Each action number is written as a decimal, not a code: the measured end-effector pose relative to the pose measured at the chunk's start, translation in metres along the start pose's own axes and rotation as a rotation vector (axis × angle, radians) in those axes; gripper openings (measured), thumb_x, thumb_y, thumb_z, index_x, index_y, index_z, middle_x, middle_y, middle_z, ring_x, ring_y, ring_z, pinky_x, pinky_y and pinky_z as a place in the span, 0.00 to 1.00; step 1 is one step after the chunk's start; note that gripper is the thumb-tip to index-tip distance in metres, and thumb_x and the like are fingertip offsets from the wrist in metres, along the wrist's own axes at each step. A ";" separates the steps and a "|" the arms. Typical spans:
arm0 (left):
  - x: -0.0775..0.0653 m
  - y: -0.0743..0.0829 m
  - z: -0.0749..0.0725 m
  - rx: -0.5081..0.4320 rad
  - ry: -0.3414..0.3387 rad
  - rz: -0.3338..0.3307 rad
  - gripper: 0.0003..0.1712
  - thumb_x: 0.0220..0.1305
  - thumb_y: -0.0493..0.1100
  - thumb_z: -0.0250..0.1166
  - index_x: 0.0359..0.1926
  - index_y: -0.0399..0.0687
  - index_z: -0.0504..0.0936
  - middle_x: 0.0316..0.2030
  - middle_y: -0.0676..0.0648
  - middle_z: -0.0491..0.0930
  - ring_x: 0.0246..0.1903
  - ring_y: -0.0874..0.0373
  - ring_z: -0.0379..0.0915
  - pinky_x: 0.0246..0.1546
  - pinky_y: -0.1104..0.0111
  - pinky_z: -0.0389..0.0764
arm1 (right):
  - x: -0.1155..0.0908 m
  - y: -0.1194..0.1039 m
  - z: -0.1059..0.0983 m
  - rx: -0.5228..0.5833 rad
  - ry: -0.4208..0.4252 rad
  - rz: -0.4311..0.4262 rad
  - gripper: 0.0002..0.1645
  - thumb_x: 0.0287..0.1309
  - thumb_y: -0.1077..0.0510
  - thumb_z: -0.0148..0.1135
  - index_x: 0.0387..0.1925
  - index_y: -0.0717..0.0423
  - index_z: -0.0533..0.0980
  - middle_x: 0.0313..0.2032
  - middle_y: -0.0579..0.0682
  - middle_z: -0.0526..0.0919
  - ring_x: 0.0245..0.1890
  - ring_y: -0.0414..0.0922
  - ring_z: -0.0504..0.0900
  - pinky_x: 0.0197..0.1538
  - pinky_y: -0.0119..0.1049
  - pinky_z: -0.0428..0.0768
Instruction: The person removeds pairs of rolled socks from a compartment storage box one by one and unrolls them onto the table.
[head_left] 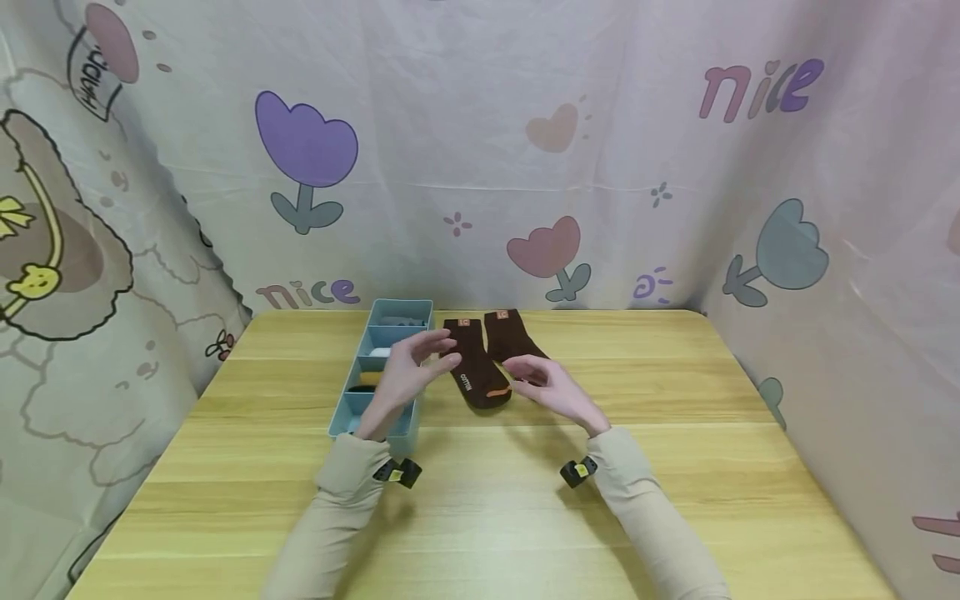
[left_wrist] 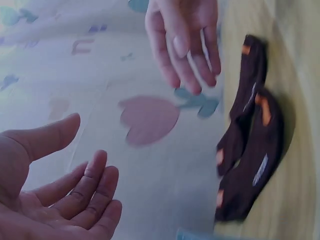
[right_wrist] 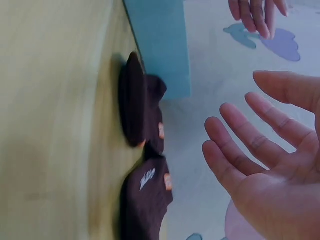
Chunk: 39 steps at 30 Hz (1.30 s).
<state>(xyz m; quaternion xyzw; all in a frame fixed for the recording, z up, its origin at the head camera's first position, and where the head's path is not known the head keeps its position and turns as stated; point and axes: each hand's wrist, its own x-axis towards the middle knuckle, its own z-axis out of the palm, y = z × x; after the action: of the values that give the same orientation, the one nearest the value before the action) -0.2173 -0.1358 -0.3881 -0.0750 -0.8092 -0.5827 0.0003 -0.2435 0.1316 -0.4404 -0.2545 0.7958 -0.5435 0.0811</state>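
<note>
Two dark brown socks lie side by side on the wooden table, the left sock (head_left: 471, 362) with an orange toe mark and white lettering, the right sock (head_left: 510, 335) partly behind my right hand. My left hand (head_left: 408, 371) hovers over the box's right side, near the left sock, its fingers loosely bent and holding nothing. Above the right sock's toe end, my right hand (head_left: 551, 387) hangs with relaxed fingers, also holding nothing. Both wrist views show bare palms and a gap between the hands and the socks (left_wrist: 250, 170), (right_wrist: 142, 200).
A long blue divided box (head_left: 403, 302) stands left of the socks, partly covered by my left hand and wrist. Its compartments hold a grey item (head_left: 401, 321), a white item (head_left: 380, 352) and a yellow-and-black item (head_left: 370, 379). A printed curtain (head_left: 450, 150) hangs behind the table (head_left: 487, 517).
</note>
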 end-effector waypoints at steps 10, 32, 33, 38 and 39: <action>-0.020 -0.028 -0.067 -0.053 0.150 0.030 0.27 0.65 0.36 0.68 0.62 0.30 0.75 0.39 0.60 0.80 0.38 0.73 0.76 0.43 0.85 0.77 | 0.030 -0.021 0.021 0.025 -0.143 -0.121 0.26 0.63 0.64 0.66 0.62 0.63 0.74 0.59 0.61 0.81 0.62 0.66 0.76 0.67 0.56 0.74; -0.035 -0.101 -0.099 -0.357 0.195 -0.215 0.35 0.73 0.40 0.60 0.74 0.33 0.59 0.49 0.70 0.79 0.52 0.76 0.73 0.55 0.85 0.74 | 0.109 -0.062 0.088 -0.035 -0.449 -0.167 0.33 0.62 0.64 0.66 0.67 0.65 0.68 0.66 0.63 0.74 0.68 0.55 0.74 0.72 0.44 0.73; -0.035 -0.104 -0.098 -0.347 0.191 -0.219 0.34 0.74 0.41 0.59 0.74 0.33 0.60 0.50 0.69 0.79 0.52 0.77 0.74 0.55 0.84 0.74 | 0.112 -0.062 0.091 -0.042 -0.457 -0.154 0.32 0.63 0.64 0.66 0.67 0.65 0.68 0.66 0.64 0.74 0.68 0.56 0.74 0.71 0.44 0.73; -0.036 -0.111 -0.094 -0.312 0.168 -0.265 0.32 0.76 0.44 0.56 0.75 0.38 0.61 0.53 0.68 0.79 0.51 0.79 0.72 0.56 0.79 0.73 | 0.126 -0.063 0.109 -0.059 -0.500 -0.094 0.31 0.65 0.65 0.63 0.68 0.66 0.67 0.68 0.64 0.73 0.69 0.56 0.73 0.71 0.44 0.74; -0.036 -0.113 -0.094 -0.314 0.162 -0.274 0.32 0.76 0.45 0.56 0.75 0.39 0.61 0.54 0.68 0.78 0.51 0.80 0.72 0.56 0.79 0.73 | 0.128 -0.063 0.112 -0.058 -0.506 -0.083 0.31 0.65 0.65 0.63 0.68 0.66 0.67 0.68 0.63 0.72 0.69 0.56 0.73 0.71 0.45 0.73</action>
<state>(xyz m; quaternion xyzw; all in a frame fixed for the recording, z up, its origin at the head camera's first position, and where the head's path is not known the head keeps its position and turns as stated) -0.2039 -0.2636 -0.4672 0.0836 -0.7087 -0.7001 -0.0255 -0.2877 -0.0409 -0.4085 -0.4169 0.7544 -0.4423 0.2479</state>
